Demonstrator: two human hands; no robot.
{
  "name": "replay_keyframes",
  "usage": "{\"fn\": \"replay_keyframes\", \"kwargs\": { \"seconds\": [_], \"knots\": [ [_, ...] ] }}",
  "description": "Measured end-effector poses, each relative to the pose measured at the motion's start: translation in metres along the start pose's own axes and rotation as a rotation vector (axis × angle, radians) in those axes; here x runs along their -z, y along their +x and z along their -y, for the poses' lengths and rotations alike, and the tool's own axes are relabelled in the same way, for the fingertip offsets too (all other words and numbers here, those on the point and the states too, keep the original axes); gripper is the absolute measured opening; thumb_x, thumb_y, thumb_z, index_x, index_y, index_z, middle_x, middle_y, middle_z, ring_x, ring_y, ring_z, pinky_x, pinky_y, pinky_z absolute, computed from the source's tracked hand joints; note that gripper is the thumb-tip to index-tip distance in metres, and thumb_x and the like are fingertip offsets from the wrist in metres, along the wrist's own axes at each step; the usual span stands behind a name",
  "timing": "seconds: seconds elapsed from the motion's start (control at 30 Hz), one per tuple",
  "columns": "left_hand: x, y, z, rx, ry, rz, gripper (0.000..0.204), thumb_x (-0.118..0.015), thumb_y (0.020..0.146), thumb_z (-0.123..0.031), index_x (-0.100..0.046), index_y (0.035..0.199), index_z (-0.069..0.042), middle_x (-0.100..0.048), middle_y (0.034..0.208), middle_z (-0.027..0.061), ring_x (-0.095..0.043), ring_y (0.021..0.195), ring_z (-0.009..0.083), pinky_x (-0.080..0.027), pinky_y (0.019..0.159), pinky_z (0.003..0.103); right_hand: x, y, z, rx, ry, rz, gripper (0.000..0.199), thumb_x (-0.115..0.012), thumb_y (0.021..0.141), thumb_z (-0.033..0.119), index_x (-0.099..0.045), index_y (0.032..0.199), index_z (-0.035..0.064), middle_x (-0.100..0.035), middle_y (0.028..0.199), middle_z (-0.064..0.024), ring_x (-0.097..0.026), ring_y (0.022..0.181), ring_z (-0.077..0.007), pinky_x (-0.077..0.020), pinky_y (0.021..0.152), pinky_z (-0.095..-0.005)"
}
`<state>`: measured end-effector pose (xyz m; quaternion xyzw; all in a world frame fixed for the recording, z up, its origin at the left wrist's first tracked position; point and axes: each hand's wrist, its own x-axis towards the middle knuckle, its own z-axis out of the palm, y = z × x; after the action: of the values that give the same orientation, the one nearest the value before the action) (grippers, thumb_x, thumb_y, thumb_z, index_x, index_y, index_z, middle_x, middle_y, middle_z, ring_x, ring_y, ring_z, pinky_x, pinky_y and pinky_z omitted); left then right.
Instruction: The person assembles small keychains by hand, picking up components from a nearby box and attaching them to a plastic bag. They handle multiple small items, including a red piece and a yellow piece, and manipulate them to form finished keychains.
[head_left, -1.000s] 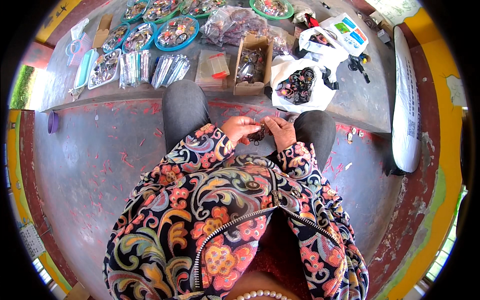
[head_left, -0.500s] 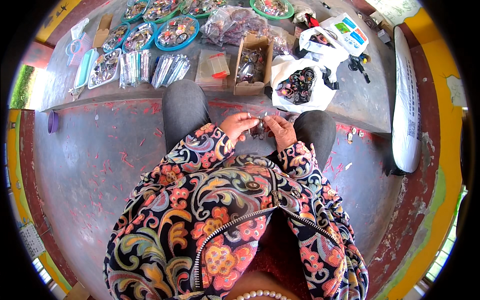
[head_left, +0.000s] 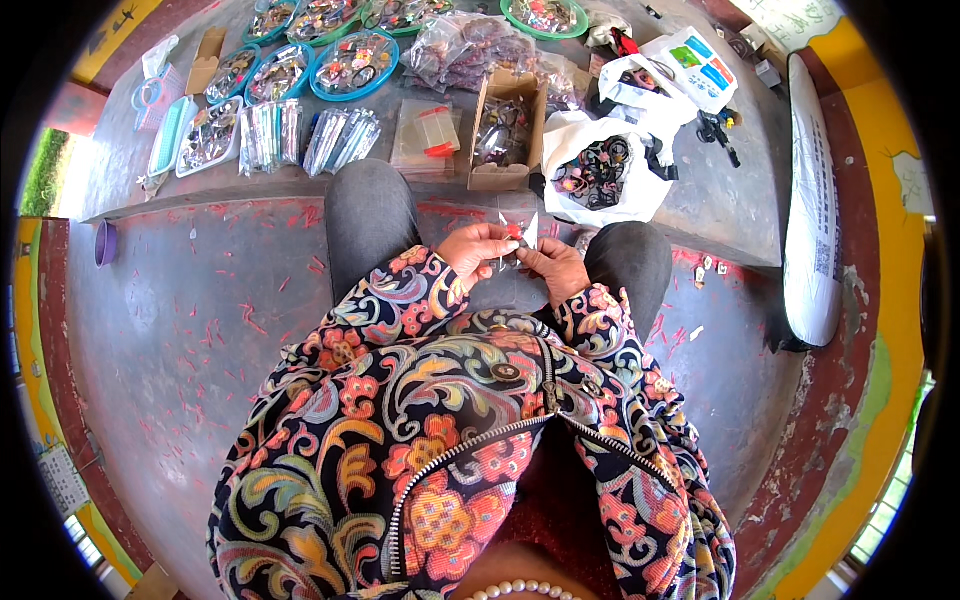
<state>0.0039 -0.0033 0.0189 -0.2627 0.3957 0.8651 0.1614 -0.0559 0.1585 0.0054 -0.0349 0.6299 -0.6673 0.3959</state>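
Above my lap I hold a small clear plastic bag (head_left: 531,230) between both hands. Its upper corners stick up past my fingertips, and a bit of red shows near its top. Something dark sits low in the bag, too small to make out. My left hand (head_left: 470,250) is closed, thumb and finger pinching the bag's left side near the red part. My right hand (head_left: 560,268) is closed too, pinching the right side slightly lower. Just ahead, on the raised ledge, stand an open cardboard box (head_left: 480,180) of small bagged items and a white bag (head_left: 640,200) full of dark hair ties.
Flat clear bags (head_left: 412,150) with red strips lie left of the box. Packed sleeves (head_left: 340,140), a tray (head_left: 233,150) and round blue baskets (head_left: 318,85) of small accessories spread leftward. Red scraps (head_left: 248,318) litter the floor. A long white padded board (head_left: 815,300) stands at right.
The bag's pointed corners and the red part now show above my fingers. My right hand has come slightly lower and its fingers have bent inward; my left has barely moved.
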Motion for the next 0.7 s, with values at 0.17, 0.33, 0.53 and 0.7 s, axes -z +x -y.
{"fn": "replay_keyframes", "kwargs": {
  "seconds": [0.17, 0.33, 0.53, 0.7],
  "knots": [
    [0.0009, 0.0012, 0.0014, 0.004, -0.051, 0.002, 0.009, -0.062, 0.076, -0.009, -0.058, 0.084, -0.007, -0.057, 0.073, -0.0022, -0.045, 0.055, 0.002, -0.031, 0.043, 0.014, -0.0018, -0.0007, 0.0029, 0.006, 0.038, 0.024, 0.012, -0.067, 0.072, 0.011, -0.061, 0.076, 0.0012, -0.059, 0.066, -0.0013, -0.05, 0.058, -0.0074, -0.0387, 0.055, -0.021],
    [0.0034, 0.0024, 0.0024, -0.03, -0.009, -0.043, 0.006, -0.061, 0.077, -0.009, -0.059, 0.081, -0.005, -0.057, 0.072, -0.0009, -0.045, 0.055, 0.0034, -0.032, 0.044, 0.015, -0.0018, -0.0002, 0.0042, 0.019, -0.031, 0.028, 0.012, -0.067, 0.072, 0.011, -0.061, 0.076, 0.002, -0.057, 0.065, 0.0002, -0.049, 0.059, -0.0072, -0.0385, 0.055, -0.0207],
    [0.0043, 0.0, 0.0021, -0.161, 0.399, 0.008, 0.014, -0.06, 0.077, -0.012, -0.06, 0.083, 0.0, -0.054, 0.068, 0.0011, -0.044, 0.052, 0.0053, -0.034, 0.043, 0.017, 0.0005, 0.0011, 0.0042, -0.011, 0.133, 0.011, 0.011, -0.066, 0.073, 0.013, -0.059, 0.075, 0.0046, -0.056, 0.067, 0.003, -0.046, 0.058, -0.0054, -0.0355, 0.054, -0.0189],
    [0.004, -0.0001, 0.0032, -0.202, 0.519, 0.044, 0.018, -0.06, 0.077, -0.015, -0.058, 0.089, 0.0, -0.052, 0.071, -0.0002, -0.045, 0.055, 0.0048, -0.035, 0.043, 0.018, 0.0056, 0.0031, -0.0021, -0.014, 0.21, 0.02, 0.006, -0.064, 0.075, 0.009, -0.059, 0.077, 0.0063, -0.057, 0.069, 0.0025, -0.049, 0.059, -0.0057, -0.0366, 0.054, -0.0184]
  ]
}}
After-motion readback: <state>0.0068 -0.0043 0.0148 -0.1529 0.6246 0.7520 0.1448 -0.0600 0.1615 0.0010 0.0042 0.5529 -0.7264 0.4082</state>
